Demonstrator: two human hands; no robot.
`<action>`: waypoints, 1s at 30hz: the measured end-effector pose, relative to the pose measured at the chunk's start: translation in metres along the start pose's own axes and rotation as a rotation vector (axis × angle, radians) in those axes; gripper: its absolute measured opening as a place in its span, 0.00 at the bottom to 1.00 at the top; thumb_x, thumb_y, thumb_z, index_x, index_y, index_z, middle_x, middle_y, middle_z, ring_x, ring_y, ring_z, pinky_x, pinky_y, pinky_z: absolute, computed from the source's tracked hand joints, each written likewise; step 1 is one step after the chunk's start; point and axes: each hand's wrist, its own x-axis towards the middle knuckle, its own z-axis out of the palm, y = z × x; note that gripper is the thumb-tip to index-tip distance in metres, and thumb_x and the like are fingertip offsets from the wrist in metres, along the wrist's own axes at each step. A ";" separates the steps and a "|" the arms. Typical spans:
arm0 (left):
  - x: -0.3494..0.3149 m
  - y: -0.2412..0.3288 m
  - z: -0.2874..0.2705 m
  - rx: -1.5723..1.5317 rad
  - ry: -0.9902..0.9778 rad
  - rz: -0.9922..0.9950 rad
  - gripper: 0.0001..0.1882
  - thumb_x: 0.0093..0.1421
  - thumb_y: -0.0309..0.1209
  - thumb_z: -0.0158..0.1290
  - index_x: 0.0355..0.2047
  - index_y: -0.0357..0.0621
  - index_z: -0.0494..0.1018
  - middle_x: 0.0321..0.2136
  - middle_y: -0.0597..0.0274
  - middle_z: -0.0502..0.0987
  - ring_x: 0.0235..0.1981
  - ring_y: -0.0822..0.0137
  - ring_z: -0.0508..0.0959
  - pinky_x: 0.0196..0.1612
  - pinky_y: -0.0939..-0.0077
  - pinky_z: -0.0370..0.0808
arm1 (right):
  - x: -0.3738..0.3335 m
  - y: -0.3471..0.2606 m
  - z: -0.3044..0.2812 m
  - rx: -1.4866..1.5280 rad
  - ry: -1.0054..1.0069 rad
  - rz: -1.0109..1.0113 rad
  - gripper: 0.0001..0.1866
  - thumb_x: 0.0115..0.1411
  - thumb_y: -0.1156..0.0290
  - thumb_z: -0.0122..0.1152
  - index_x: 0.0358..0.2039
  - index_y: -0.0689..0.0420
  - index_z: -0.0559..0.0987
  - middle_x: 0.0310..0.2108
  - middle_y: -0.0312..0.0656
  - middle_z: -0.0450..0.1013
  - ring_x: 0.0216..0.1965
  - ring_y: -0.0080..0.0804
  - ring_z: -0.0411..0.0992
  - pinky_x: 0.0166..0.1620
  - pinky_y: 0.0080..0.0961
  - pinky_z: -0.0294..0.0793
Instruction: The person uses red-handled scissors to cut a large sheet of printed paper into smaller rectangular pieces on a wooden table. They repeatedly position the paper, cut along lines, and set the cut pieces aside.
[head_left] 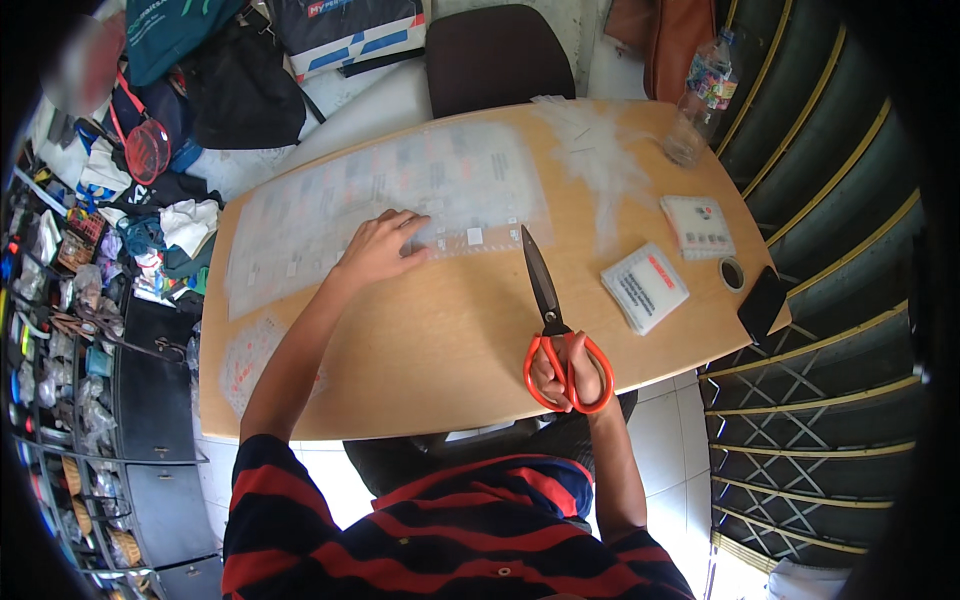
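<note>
My right hand grips a pair of scissors by the large orange-red handles, with fingers through the loops. The dark blades look nearly closed and point toward the far side of the table. My left hand rests on the near edge of a wide translucent printed plastic sheet, thumb and fingers apart. That sheet lies flat across the left and middle of the wooden table. The scissor tip is just right of the sheet's near right corner, apart from my left hand.
To the right lie two stacks of printed plastic pieces, a tape roll and a black phone. Clear plastic scraps and a bottle are farther back. More pieces lie near left. A dark chair stands behind.
</note>
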 end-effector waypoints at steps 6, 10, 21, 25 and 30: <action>-0.003 0.013 -0.005 0.050 0.078 0.139 0.24 0.54 0.39 0.59 0.51 0.44 0.76 0.51 0.53 0.76 0.50 0.52 0.77 0.49 0.58 0.77 | 0.000 0.000 0.001 0.012 -0.015 -0.013 0.39 0.66 0.31 0.26 0.22 0.55 0.67 0.11 0.32 0.58 0.06 0.19 0.56 0.11 0.17 0.57; 0.004 0.003 0.007 0.140 0.078 0.169 0.15 0.57 0.33 0.56 0.44 0.43 0.76 0.41 0.55 0.81 0.39 0.52 0.81 0.39 0.58 0.78 | -0.002 0.000 0.000 0.013 -0.003 -0.010 0.38 0.67 0.33 0.26 0.22 0.55 0.66 0.12 0.31 0.58 0.06 0.19 0.56 0.11 0.17 0.57; 0.001 -0.097 -0.093 -0.101 0.977 -0.477 0.12 0.68 0.36 0.48 0.40 0.42 0.78 0.24 0.54 0.81 0.22 0.60 0.82 0.27 0.65 0.75 | 0.001 -0.002 0.003 0.043 -0.025 -0.050 0.36 0.69 0.35 0.27 0.22 0.56 0.66 0.11 0.32 0.57 0.06 0.20 0.55 0.10 0.17 0.57; -0.025 -0.091 -0.125 -0.033 1.142 -0.284 0.11 0.66 0.29 0.51 0.46 0.43 0.79 0.26 0.57 0.81 0.23 0.68 0.81 0.26 0.74 0.75 | 0.002 0.002 0.004 0.039 0.018 -0.070 0.35 0.69 0.37 0.31 0.23 0.57 0.67 0.11 0.34 0.59 0.06 0.20 0.56 0.10 0.18 0.58; -0.043 0.019 -0.108 0.037 0.938 -0.014 0.15 0.59 0.20 0.55 0.46 0.45 0.80 0.35 0.61 0.81 0.29 0.69 0.80 0.28 0.76 0.76 | 0.002 0.000 0.009 -0.018 0.102 -0.141 0.32 0.70 0.41 0.37 0.24 0.57 0.68 0.11 0.39 0.63 0.06 0.22 0.57 0.12 0.18 0.59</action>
